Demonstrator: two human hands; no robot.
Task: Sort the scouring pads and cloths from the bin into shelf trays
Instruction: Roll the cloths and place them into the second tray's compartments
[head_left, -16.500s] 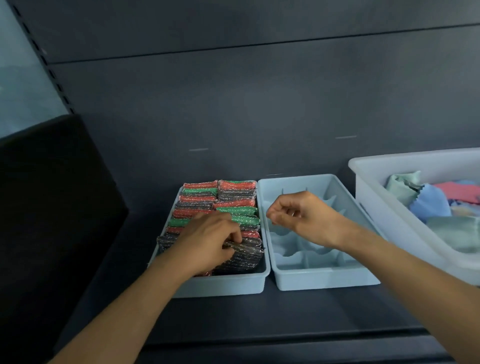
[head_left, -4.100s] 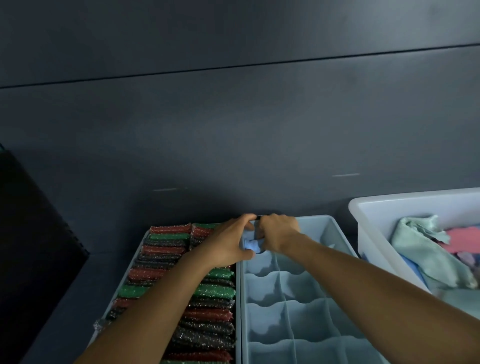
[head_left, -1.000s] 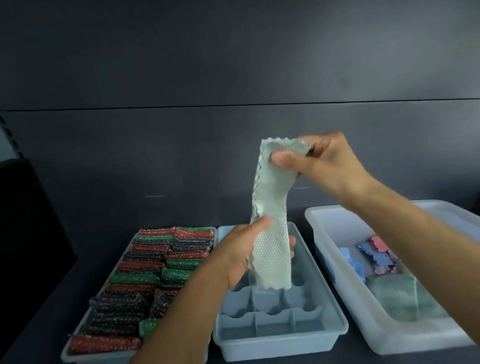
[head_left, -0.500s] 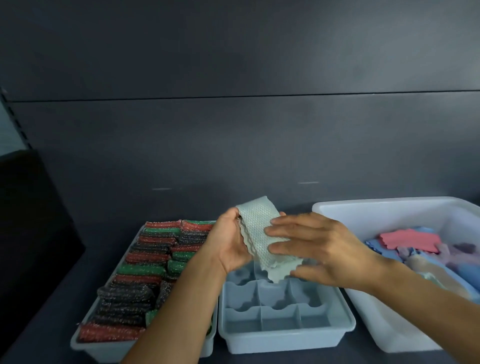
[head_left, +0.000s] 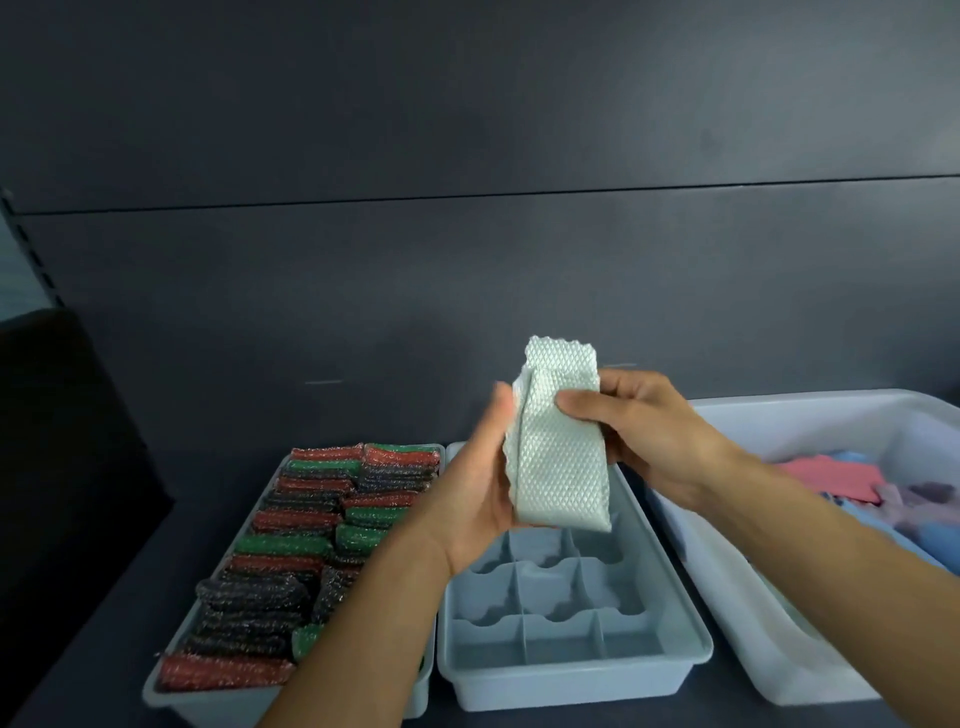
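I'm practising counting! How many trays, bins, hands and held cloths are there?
Trays: 2, the scouring-pad tray and the divided tray
Bins: 1, the white bin
Hands: 2, left hand and right hand
Held cloths: 1, the pale green cloth
Total: 6

Ahead of me stands a dark grey back wall (head_left: 467, 104) made of 2 flat panels, one above the other. 1 thin horizontal seam (head_left: 467, 198) runs right across between them. The lower panel carries 2 short pale dashes, one (head_left: 323, 382) toward my left and another (head_left: 622, 365) farther right, at nearly the same height. The shelf board (head_left: 208, 509) below is the same matte dark grey. At my left a large black shape (head_left: 62, 447) rises from the board; I cannot tell what it is. Above it a slotted upright (head_left: 32, 249) slants up the edge, with a pale blurred strip (head_left: 11, 280) beyond it.
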